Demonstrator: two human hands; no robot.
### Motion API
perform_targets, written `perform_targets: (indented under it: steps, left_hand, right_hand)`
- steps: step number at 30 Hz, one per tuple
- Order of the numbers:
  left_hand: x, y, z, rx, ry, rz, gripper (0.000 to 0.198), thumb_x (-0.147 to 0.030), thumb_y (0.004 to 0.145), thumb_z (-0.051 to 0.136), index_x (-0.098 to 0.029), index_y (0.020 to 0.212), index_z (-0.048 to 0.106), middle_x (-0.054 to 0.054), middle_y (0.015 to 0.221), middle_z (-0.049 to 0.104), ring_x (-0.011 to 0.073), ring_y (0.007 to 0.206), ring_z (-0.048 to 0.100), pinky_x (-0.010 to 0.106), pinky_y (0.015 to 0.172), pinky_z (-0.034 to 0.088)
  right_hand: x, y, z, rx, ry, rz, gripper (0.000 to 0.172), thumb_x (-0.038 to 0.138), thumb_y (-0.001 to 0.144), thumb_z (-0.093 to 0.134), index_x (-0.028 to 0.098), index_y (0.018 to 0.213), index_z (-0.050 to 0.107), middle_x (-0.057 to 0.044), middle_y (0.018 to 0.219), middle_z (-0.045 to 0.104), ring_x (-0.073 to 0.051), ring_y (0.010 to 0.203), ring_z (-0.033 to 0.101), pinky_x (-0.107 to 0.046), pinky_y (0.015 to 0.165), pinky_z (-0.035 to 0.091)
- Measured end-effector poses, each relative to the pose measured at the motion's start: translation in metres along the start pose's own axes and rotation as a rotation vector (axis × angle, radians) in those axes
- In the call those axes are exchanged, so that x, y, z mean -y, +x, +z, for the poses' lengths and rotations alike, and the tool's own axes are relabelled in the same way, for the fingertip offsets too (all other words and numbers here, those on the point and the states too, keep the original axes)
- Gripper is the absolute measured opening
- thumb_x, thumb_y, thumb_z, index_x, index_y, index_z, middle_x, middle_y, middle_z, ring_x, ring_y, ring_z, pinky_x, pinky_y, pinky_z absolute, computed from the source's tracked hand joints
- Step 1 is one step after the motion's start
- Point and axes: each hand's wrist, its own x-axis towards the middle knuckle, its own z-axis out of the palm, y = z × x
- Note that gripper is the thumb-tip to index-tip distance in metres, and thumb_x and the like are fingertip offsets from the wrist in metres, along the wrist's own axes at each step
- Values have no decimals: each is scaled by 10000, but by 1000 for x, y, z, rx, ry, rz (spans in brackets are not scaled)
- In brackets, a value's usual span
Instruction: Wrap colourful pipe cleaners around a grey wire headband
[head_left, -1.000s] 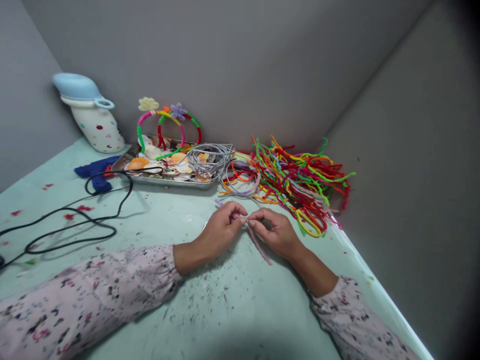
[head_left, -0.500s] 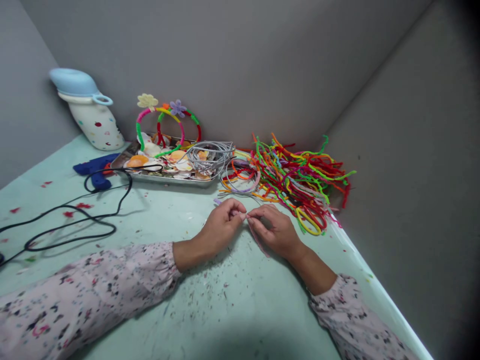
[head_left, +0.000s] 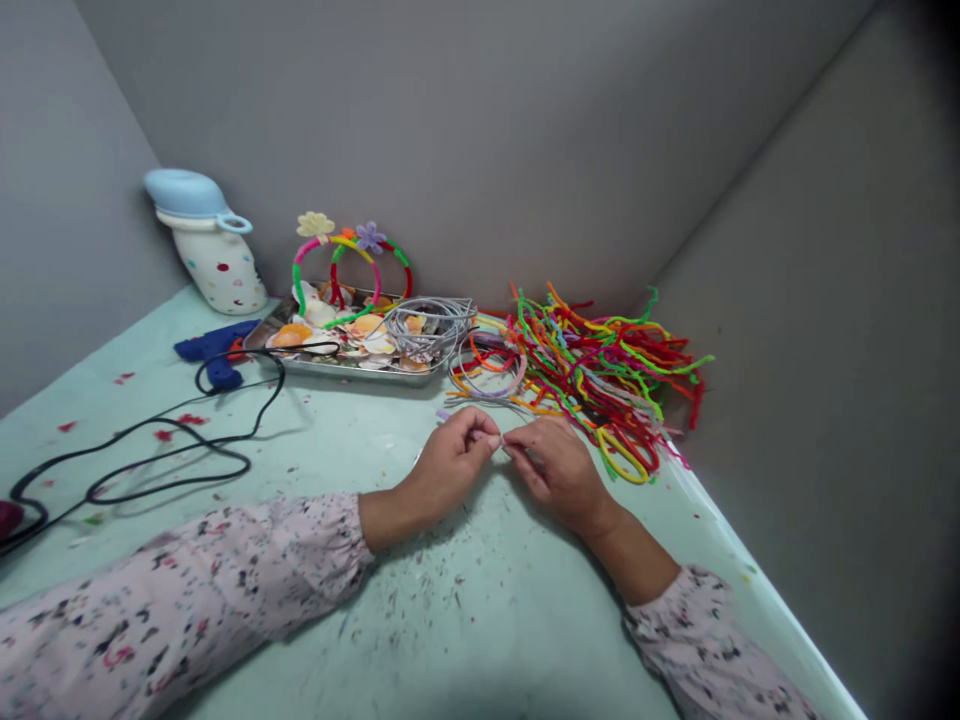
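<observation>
My left hand [head_left: 451, 462] is closed in a pinch on a lilac pipe cleaner [head_left: 443, 414]. One end of it sticks out behind the left knuckles, and most of its length is hidden by my fingers. Close by on the right, the thumb and fingertips of my right hand [head_left: 561, 472] pinch the pipe cleaner where it comes out of the left fingertips. Both hands are held just above the table [head_left: 495, 600], their fingertips almost touching.
Behind my hands lie a heap of colourful pipe cleaners [head_left: 600, 365] and a coil of grey wire [head_left: 431, 325]. A metal tray [head_left: 352, 374] holds shells and two flower-topped hoops [head_left: 377, 275]. A blue glue gun [head_left: 217, 345], black cord [head_left: 169, 482] and bottle [head_left: 217, 262] are leftward.
The view has shifted slightly, so things sit lower and farther right. A pinkish strand that hung below my right hand no longer shows there. Both hands still pinch the pipe cleaner.
</observation>
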Motion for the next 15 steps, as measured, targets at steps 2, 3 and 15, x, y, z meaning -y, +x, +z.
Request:
perform_targets:
  steps: [2,3,15]
  left_hand:
    - [0,0,0,-1,10,1,64,-220,832,502,-161,827,526,-13,756,507,116,705,457,233,661,377]
    - [0,0,0,0,12,1,63,-217,832,501,-160,828,527,-13,755,505,116,705,456,233,661,376]
    - [-3,-1,0,39,40,-12,58,-211,834,496,-159,819,519,-22,728,490,112,681,447,232,632,358]
  right_hand:
    - [0,0,0,-4,-4,-13,137,146,869,525,223,977,561,-44,819,656,-195,767,590,-369,755,428]
    - [0,0,0,-9,-11,-18,141,139,868,525,220,978,558,-45,825,659,-196,773,591,-369,756,428]
    - [-1,-1,1,-53,-81,-62,145,110,832,554,209,938,543,-40,777,654,-186,724,580,-356,734,429]
